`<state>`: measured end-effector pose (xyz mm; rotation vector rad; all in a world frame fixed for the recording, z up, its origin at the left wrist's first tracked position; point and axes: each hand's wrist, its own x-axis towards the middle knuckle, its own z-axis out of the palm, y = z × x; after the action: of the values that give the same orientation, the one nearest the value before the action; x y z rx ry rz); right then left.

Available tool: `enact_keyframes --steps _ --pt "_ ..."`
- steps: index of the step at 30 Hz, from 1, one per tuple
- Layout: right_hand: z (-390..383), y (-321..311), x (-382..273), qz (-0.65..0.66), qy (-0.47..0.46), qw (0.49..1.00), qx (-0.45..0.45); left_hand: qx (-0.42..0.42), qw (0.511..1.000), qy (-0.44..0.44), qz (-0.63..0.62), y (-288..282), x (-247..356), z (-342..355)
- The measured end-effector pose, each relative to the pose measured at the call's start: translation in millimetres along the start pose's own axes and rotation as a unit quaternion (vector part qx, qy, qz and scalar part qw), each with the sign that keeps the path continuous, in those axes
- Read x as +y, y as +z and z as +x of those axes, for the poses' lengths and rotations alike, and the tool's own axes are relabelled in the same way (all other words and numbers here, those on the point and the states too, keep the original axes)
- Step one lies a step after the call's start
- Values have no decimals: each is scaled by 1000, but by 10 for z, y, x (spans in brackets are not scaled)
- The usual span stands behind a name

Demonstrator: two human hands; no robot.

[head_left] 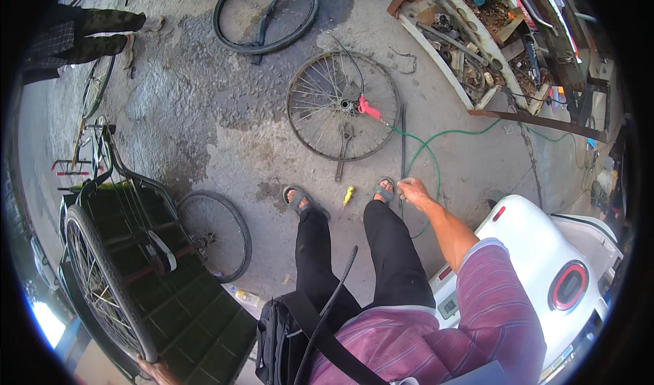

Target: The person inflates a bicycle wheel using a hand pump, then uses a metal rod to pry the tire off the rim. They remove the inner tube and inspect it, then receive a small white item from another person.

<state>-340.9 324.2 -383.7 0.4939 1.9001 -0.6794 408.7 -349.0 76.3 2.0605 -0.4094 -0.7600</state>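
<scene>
At the lower left edge, my left hand [159, 371] is at the lower end of a spoked wheel [109, 286], closed on its tire and partly cut off. The wheel rests against an overturned cargo tricycle [184, 296] with a dark green slatted bed. My right hand [413, 190] is out in front beside my right foot, its fingers curled together; anything in them is too small to make out. Ahead lies a bare spoked wheel rim [304, 138]. Across it rest a pink air blow gun [368, 108] and a wrench [342, 159]. A yellow-handled screwdriver [349, 194] lies between my feet.
A black tire with an inner tube [225, 36] lies farther ahead. A green hose [436, 161] loops across the concrete. At far right stands a wooden-framed bin of scrap [436, 41]; a white vehicle [528, 249] is close on my right. Another person's legs [102, 34] show far left.
</scene>
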Motion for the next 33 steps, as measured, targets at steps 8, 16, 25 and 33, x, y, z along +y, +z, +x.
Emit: enact_keyframes --steps 8,16,25,33 --pt "3203 587 1417 -70 16 968 242 18 981 150 121 444 253 -831" --pt "3574 681 1774 -215 9 937 273 34 972 174 151 1110 266 -1190" --pt "1897 741 1867 -138 -32 966 214 29 987 112 114 564 272 -861" --pt "-179 -55 1384 -92 -22 989 114 21 997 70 8 286 -253 -607"
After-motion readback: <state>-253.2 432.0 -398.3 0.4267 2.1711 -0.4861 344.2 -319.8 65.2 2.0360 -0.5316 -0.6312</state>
